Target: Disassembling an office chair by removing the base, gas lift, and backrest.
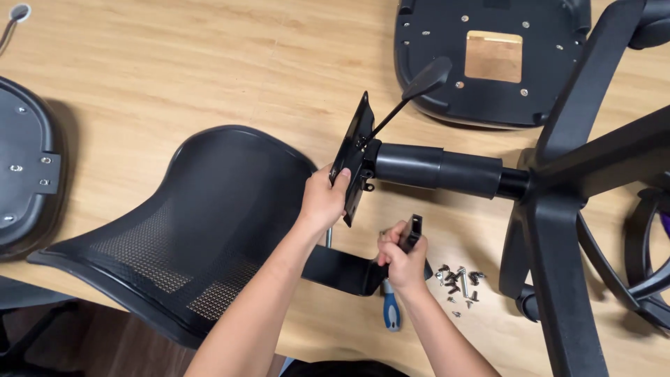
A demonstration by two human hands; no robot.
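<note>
- Left hand grips the edge of the black mounting plate, standing on edge at the chair base's column end.
- Right hand closes around the backrest bracket, apparently touching the mesh backrest.
- Loose screws lie just beside it.

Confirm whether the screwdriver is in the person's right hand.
No. The right hand grips a black bracket, while the blue-handled screwdriver lies on the table beneath it.
</note>
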